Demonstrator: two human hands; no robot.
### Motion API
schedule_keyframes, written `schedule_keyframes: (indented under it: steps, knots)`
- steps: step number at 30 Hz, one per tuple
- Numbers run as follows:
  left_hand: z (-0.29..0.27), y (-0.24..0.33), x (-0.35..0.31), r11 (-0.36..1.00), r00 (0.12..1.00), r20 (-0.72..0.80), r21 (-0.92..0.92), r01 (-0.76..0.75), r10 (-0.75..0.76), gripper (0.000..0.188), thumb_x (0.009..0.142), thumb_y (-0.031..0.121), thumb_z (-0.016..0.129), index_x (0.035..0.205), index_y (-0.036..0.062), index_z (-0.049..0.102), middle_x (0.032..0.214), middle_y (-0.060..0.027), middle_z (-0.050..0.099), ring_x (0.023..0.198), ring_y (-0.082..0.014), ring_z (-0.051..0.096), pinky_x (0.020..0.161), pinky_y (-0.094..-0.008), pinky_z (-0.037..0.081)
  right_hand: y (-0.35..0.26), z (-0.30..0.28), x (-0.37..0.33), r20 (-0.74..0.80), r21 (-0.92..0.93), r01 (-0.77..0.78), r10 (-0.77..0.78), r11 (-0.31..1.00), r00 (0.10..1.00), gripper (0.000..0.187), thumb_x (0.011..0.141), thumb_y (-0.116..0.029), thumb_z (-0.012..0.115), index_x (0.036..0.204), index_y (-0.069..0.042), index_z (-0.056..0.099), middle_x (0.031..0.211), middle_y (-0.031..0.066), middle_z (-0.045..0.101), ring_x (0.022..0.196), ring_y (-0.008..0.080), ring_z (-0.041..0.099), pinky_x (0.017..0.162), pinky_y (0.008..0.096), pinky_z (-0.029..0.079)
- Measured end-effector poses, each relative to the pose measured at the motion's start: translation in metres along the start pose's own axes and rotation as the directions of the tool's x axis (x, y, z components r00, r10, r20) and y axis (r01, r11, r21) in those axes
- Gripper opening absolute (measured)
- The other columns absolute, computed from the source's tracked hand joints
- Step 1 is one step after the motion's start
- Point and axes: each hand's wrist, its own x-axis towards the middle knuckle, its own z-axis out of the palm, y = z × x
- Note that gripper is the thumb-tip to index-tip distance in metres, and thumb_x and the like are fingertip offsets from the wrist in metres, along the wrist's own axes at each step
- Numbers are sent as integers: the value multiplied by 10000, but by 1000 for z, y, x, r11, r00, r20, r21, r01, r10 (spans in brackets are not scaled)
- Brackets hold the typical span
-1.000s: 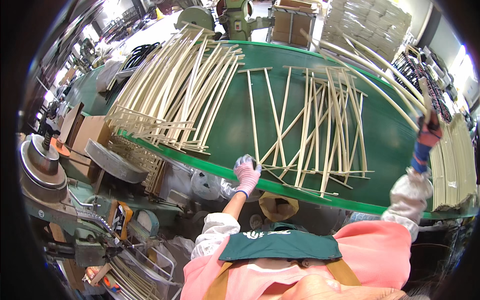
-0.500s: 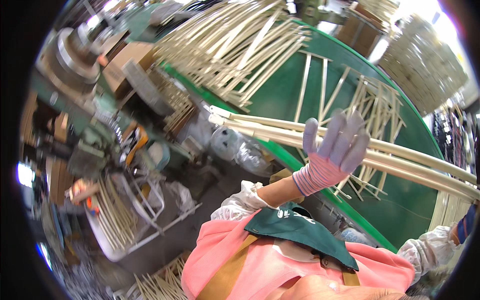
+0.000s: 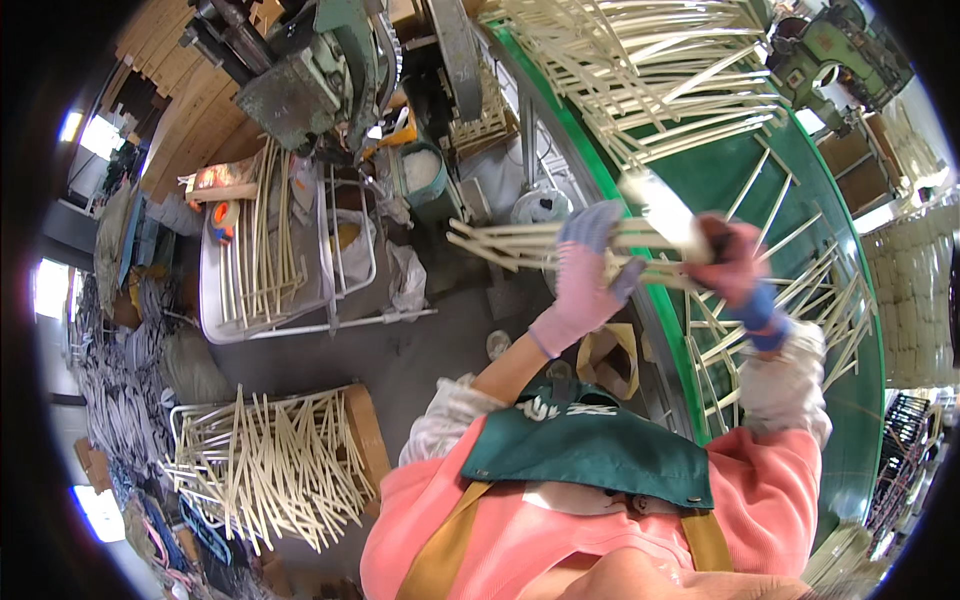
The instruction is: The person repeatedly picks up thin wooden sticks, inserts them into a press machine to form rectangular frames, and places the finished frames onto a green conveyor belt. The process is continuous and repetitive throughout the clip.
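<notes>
The green table (image 3: 800, 180) curves along the right, strewn with pale sticks. Left of it stand a green machine (image 3: 310, 70), a white tray (image 3: 215, 310) of sticks and a lower rack (image 3: 270, 470) piled with more. Both gloved hands hold a bundle of sticks (image 3: 520, 245) level, above the table's edge. The left hand (image 3: 585, 270) wraps loosely under it; the right hand (image 3: 730, 260) is clenched on its end. This looks like gathering; next, squaring the ends needs a steady grip.
</notes>
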Motion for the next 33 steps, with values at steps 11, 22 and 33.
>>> schedule_keyframes:
  steps: [11, 22, 33]
  knots:
    - [-120, -120, -57, 455, 733, 122, -712, 534, -669, 401, 930, 192, 522, 1274, -8, 470, 1134, -64, 569, 1027, -130, 517, 922, -280, 399, 25, 227, 89, 618, 258, -448, 210, 856, 757, 480, 731, -49, 697, 1170, 67, 541, 976, 87, 649, 874, 113, 600, 799, 253, 485]
    - [-162, -197, -83, 186, 450, 121, -794, 578, -885, 234, 928, 232, 511, 1043, 39, 574, 818, -67, 610, 656, -168, 612, 547, -286, 509, 46, 324, 90, 671, 352, -598, 251, 720, 698, 587, 745, -20, 676, 1285, 33, 452, 1059, 69, 624, 944, 111, 572, 875, 286, 458]
    - [-195, -206, -69, 239, 318, -74, -820, 520, -945, 224, 908, 196, 565, 1013, 5, 621, 828, -32, 628, 727, -107, 564, 678, -240, 468, 69, 359, 118, 754, 262, -605, 232, 752, 615, 536, 708, -48, 729, 1205, 26, 543, 1040, 82, 649, 923, 103, 587, 852, 268, 470]
